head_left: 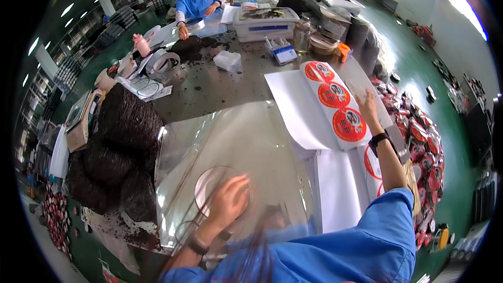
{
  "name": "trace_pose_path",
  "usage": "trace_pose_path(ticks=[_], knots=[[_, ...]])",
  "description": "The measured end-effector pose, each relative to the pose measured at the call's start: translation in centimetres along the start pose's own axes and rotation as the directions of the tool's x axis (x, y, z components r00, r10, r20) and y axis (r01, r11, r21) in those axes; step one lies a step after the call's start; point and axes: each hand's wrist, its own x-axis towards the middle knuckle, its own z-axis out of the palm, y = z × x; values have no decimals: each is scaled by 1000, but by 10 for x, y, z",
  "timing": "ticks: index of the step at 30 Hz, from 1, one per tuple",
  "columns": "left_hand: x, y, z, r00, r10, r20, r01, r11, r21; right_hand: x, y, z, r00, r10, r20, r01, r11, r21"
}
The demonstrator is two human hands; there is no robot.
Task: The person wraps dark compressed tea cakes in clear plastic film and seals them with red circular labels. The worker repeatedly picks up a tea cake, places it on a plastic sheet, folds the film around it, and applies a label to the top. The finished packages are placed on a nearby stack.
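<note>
My left hand (229,199) lies over a round clear disc or shallow lid (205,187) with a thin rim. Its fingers point right and look stretched out, a little blurred. Under them a shiny clear plastic sheet (236,136) covers the near middle of the table. Farther right, my right hand (369,109) reaches forward with fingers apart, at the right edge of a strip of round red stickers (335,97) on white backing. White paper sheets (335,191) lie below the strip. Nothing clearly shows in the right hand.
Dark, stringy bundles (128,120) are piled at left. Beyond stand a small clear box (227,61), tape rolls (163,65), a lidded white bin (265,23) and a glass jar (302,35). Across the table a person in blue (201,0) handles dark material. Red-labelled packs (419,141) are heaped at right.
</note>
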Motion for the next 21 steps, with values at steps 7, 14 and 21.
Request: trace_pose_path(ticks=[7, 14, 21], knots=[[-147, -63, -25, 994, -104, -31, 108, 903, 416, -304, -217, -84, 523, -595, 610, 242, 790, 563], [-191, -126, -20, 972, -216, 88, 135, 830, 541, -444, -234, -82, 258, -710, 655, 709, 600, 371], [-196, -137, -17, 980, -192, 56, 128, 816, 564, -459, -234, -88, 343, -684, 644, 649, 668, 364]])
